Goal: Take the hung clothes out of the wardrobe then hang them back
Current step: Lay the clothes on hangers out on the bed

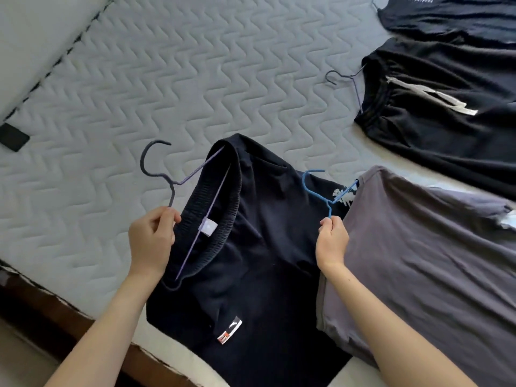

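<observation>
The navy shirt (pixel 251 275) is lying at the near edge of the quilted mattress (pixel 195 79), on a purple hanger (pixel 172 194) whose neck the left hand (pixel 152 238) is pinching. The right hand (pixel 332 241) is pinching the blue hanger (pixel 312 191) of the grey shirt (pixel 432 261) just beside it. 2 black garments (pixel 446 121) on hangers are lying farther right.

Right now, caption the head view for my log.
Left hand pinches purple hanger in navy shirt, right hand blue hanger in grey shirt, both on quilted mattress.

Four shirts (pixel 251 261) (pixel 432 261) (pixel 446 127) (pixel 446 20), three wire hangers (pixel 173 184) (pixel 327 201) (pixel 349 76) in plain view, two hands (pixel 152 241) (pixel 333 241), one quilted mattress (pixel 195 79)
</observation>
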`<state>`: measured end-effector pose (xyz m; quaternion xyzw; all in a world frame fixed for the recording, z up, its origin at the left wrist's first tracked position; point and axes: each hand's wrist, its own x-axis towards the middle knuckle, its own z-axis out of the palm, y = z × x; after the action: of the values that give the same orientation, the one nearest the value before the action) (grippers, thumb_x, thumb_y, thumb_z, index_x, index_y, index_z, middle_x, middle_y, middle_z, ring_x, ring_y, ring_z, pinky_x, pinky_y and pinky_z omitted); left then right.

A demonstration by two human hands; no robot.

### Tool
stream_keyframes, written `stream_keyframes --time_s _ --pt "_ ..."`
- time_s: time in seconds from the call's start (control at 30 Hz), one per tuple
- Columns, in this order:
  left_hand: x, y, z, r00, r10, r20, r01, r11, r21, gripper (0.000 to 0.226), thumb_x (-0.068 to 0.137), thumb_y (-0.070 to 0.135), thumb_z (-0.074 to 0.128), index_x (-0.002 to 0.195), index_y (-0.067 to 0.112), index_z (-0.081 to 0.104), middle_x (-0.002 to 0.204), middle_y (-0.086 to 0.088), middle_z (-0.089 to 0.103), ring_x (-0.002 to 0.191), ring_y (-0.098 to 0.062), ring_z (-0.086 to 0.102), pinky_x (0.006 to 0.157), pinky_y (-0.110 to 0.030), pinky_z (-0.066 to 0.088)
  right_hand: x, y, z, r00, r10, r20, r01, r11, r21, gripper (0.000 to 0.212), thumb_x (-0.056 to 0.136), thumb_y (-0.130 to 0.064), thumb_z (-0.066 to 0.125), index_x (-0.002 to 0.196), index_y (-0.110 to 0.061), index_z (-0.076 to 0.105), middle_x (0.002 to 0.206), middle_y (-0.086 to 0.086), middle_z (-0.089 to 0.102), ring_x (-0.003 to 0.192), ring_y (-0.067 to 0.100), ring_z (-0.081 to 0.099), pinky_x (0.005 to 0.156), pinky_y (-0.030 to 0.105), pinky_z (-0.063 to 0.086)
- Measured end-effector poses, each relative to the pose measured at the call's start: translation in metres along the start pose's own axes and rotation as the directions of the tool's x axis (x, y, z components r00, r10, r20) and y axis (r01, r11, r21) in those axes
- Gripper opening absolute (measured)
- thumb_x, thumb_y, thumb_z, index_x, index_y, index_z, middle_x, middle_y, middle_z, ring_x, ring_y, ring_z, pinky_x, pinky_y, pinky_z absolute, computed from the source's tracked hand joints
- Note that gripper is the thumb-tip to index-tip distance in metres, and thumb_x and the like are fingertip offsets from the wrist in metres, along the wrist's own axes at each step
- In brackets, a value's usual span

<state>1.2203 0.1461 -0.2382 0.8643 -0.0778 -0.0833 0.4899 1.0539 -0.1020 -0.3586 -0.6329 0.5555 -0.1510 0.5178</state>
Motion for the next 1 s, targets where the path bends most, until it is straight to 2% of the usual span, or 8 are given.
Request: stream_keyframes --time_s 0.1,0.17,0.27,0.37,0.5,0.7,0.83,1.0 --pt "0.020 0.002 -0.006 0.999 0.030 -0.019 -0.028 0.994 0.102 0.025 0.083 0.020 0.047 0.061 0.016 0.059 0.038 0.002 0.039 0.044 -0.022 0.035 0.050 -0.037 0.035 0.002 -0.005 -0.011 0.999 0.029 -0.013 -0.028 0.998 0.047 0.025 0.094 -0.019 0.036 0.073 -0.016 0.049 0.065 -0.002 0.047 0.062 0.020 0.042 0.061 0.038 0.039" --pt "0.037 0.000 -0.009 0.998 0.059 -0.028 -0.054 0.988 0.142 0.028 0.085 0.018 0.047 0.060 0.017 0.058 0.041 -0.001 0.041 0.048 -0.024 0.038 0.055 -0.041 0.042 0.003 -0.009 -0.013 0.999 0.045 -0.026 -0.043 0.997 0.068 0.026 0.093 -0.021 0.037 0.069 -0.020 0.046 0.064 -0.001 0.045 0.061 0.020 0.041 0.060 0.038 0.039" --pt "0.065 -0.012 -0.013 0.998 0.063 -0.029 -0.059 0.988 0.140 0.026 0.085 0.017 0.046 0.063 0.014 0.060 0.047 -0.009 0.043 0.050 -0.025 0.040 0.057 -0.038 0.040 0.001 -0.014 -0.007 0.996 0.052 -0.075 -0.047 0.997 0.064 0.027 0.092 -0.021 0.038 0.066 -0.023 0.045 0.062 -0.001 0.043 0.059 0.020 0.039 0.058 0.037 0.037" --pt "0.097 -0.036 -0.020 0.999 0.040 -0.021 -0.037 0.991 0.127 0.025 0.084 0.020 0.044 0.065 0.013 0.060 0.049 -0.011 0.044 0.052 -0.026 0.042 0.056 -0.037 0.039 -0.001 -0.016 0.001 0.992 0.020 -0.128 -0.020 1.000 0.007 0.029 0.094 -0.015 0.039 0.065 -0.019 0.043 0.062 0.000 0.043 0.057 0.017 0.037 0.055 0.033 0.034" --pt "0.152 -0.070 -0.036 1.000 0.004 -0.031 0.000 0.993 0.118 0.026 0.082 0.023 0.044 0.064 0.015 0.059 0.050 -0.013 0.045 0.054 -0.029 0.045 0.059 -0.042 0.042 -0.003 -0.014 0.017 0.977 0.003 -0.212 -0.013 0.999 -0.048 0.028 0.094 -0.010 0.039 0.066 -0.012 0.041 0.061 0.003 0.039 0.056 0.014 0.033 0.053 0.026 0.031" --pt "0.222 -0.130 -0.069 0.995 -0.010 -0.103 0.026 0.989 0.146 0.030 0.083 0.020 0.042 0.076 0.002 0.065 0.059 -0.017 0.051 0.062 -0.031 0.049 0.064 -0.037 0.039 -0.001 0.002 0.059 0.965 0.005 -0.264 -0.054 0.982 -0.180 0.026 0.095 -0.011 0.038 0.070 -0.009 0.046 0.062 0.002 0.043 0.060 0.017 0.038 0.059 0.036 0.031" --pt "0.251 -0.163 -0.071 0.996 0.012 -0.094 0.008 0.977 0.211 0.031 0.087 0.012 0.042 0.080 -0.005 0.067 0.067 -0.017 0.056 0.070 -0.026 0.050 0.066 -0.030 0.034 0.000 0.015 0.087 0.969 0.019 -0.246 -0.084 0.963 -0.256 0.025 0.097 -0.014 0.037 0.075 -0.009 0.049 0.068 0.004 0.049 0.068 0.023 0.045 0.060 0.035 0.031" --pt "0.274 -0.193 -0.069 0.997 0.018 -0.079 0.005 0.959 0.285 0.031 0.088 0.010 0.040 0.081 -0.004 0.067 0.075 -0.013 0.059 0.076 -0.024 0.051 0.068 -0.029 0.034 0.008 0.032 0.101 0.964 -0.024 -0.266 -0.066 0.944 -0.324 0.024 0.097 -0.014 0.036 0.078 -0.008 0.050 0.076 0.010 0.053 0.075 0.029 0.049 0.067 0.034 0.032"
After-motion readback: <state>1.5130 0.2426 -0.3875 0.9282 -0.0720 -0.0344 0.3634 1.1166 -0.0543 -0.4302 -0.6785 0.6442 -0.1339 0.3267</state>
